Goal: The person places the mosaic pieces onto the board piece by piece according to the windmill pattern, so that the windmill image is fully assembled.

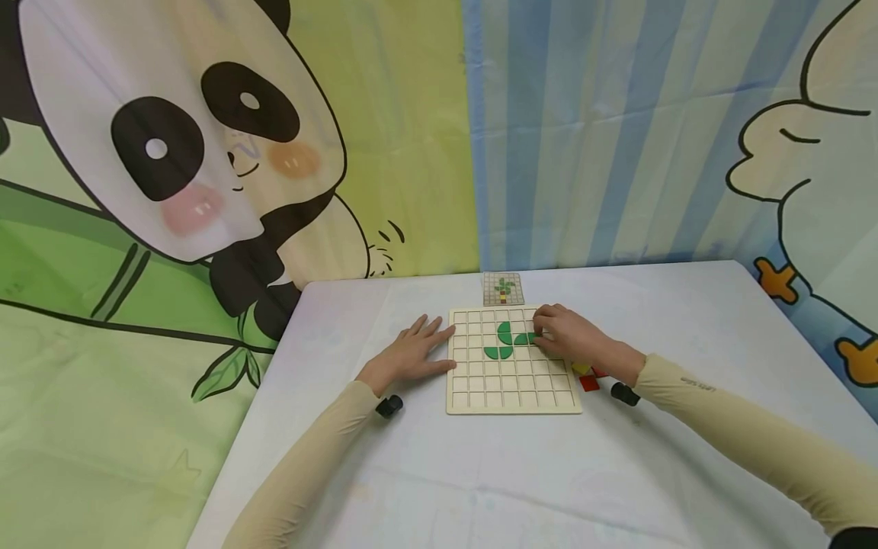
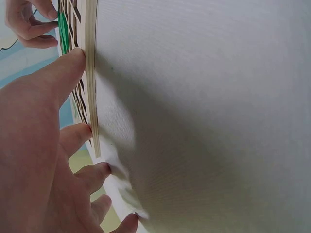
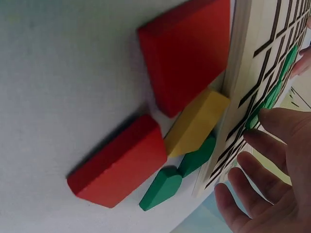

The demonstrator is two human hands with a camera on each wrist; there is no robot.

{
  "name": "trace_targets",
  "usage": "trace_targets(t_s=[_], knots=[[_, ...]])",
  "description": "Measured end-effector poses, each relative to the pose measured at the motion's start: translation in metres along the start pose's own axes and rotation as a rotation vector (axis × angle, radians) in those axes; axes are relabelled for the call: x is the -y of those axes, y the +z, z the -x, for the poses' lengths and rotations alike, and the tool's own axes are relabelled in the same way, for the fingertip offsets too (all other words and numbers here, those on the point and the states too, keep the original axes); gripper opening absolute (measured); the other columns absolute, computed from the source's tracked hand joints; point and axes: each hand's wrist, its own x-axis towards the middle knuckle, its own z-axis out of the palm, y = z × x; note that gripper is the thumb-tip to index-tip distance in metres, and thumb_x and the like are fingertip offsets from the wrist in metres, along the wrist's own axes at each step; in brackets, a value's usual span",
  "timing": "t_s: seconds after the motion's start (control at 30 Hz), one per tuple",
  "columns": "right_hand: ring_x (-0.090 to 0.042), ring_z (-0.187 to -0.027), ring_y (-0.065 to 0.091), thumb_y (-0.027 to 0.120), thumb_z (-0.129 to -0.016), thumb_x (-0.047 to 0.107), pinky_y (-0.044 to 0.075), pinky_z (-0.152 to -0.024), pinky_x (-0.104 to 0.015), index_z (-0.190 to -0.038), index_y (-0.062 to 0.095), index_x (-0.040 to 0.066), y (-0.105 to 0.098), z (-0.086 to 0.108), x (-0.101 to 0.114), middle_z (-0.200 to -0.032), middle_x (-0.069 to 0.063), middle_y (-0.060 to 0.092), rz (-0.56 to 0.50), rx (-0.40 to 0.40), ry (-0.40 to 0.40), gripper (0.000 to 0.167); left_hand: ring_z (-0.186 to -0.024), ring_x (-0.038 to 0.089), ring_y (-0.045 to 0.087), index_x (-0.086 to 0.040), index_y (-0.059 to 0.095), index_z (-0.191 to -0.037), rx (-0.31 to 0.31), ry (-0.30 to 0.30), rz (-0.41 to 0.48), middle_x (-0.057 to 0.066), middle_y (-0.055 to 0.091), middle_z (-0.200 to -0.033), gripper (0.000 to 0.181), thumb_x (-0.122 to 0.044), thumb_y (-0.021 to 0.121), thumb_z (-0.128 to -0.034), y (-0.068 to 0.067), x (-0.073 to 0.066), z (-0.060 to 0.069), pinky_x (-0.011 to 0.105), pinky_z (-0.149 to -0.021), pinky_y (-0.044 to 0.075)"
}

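Observation:
A square wooden grid board [image 1: 507,385] lies on the table with several green quarter-round tiles [image 1: 505,328] on its cells. Spread out at the board's left edge is my left hand [image 1: 411,354]; its thumb [image 2: 73,63] and index finger touch the rim. Over the board's right side, my right hand [image 1: 569,335] pinches a green quarter-round tile [image 3: 253,119] at the right end of the green row, between thumb and index finger. The other right fingers [image 3: 252,184] are loosely bent. In the head view this hand partly hides that tile and the board's right edge.
Beside the board's right edge lie red square tiles [image 3: 189,53], a yellow tile [image 3: 197,124] and loose green tiles [image 3: 163,187]. A small pattern card [image 1: 503,289] sits behind the board. Printed curtains [image 1: 411,137] hang along the table's far and left sides.

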Motion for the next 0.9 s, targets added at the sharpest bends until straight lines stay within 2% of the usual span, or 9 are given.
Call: trace_targets(t_s=[0.17, 0.43, 0.53, 0.7, 0.9], knots=[[-0.028, -0.107, 0.06, 0.072, -0.094, 0.024, 0.053, -0.089, -0.044, -0.096, 0.069, 0.017, -0.003, 0.0, 0.001, -0.115, -0.008, 0.065, 0.016, 0.005, 0.022, 0.009, -0.158, 0.031, -0.001, -0.036, 0.02, -0.161, 0.005, -0.002, 0.002, 0.003, 0.012, -0.171, 0.083, -0.074, 0.046, -0.0926, 0.0, 0.0, -0.002, 0.059, -0.124, 0.016], [-0.031, -0.107, 0.062, 0.068, -0.096, 0.015, 0.054, -0.091, -0.047, -0.105, 0.073, 0.008, -0.025, 0.009, -0.006, -0.115, -0.012, 0.067, -0.009, 0.005, 0.085, 0.012, -0.158, 0.03, -0.003, -0.036, 0.019, -0.161, 0.007, -0.001, -0.003, 0.003, 0.011, -0.171, 0.083, -0.074, 0.047, -0.0926, 0.001, 0.001, -0.003, 0.059, -0.124, 0.016], [-0.031, -0.109, 0.062, 0.066, -0.097, 0.013, 0.055, -0.091, -0.047, -0.108, 0.073, 0.007, -0.03, 0.019, -0.015, -0.117, -0.013, 0.066, -0.017, 0.042, 0.099, 0.014, -0.158, 0.03, -0.002, -0.036, 0.02, -0.161, 0.004, 0.002, -0.001, 0.003, 0.012, -0.171, 0.083, -0.074, 0.046, -0.0925, 0.001, 0.001, -0.003, 0.059, -0.123, 0.016], [-0.03, -0.109, 0.061, 0.07, -0.095, 0.014, 0.055, -0.092, -0.047, -0.107, 0.073, 0.01, -0.039, 0.04, -0.028, -0.118, -0.012, 0.066, -0.025, 0.113, 0.17, 0.013, -0.158, 0.029, -0.003, -0.037, 0.018, -0.161, 0.012, -0.001, -0.002, 0.002, 0.01, -0.171, 0.084, -0.076, 0.045, -0.0919, 0.001, 0.001, -0.004, 0.058, -0.124, 0.016], [-0.03, -0.106, 0.059, 0.079, -0.087, 0.026, 0.055, -0.091, -0.049, -0.098, 0.073, 0.016, -0.045, 0.061, -0.034, -0.117, -0.011, 0.066, -0.031, 0.169, 0.245, 0.016, -0.158, 0.028, -0.003, -0.038, 0.017, -0.161, 0.012, -0.006, -0.021, 0.001, 0.01, -0.171, 0.084, -0.077, 0.044, -0.0915, 0.002, 0.004, -0.004, 0.057, -0.124, 0.017]])
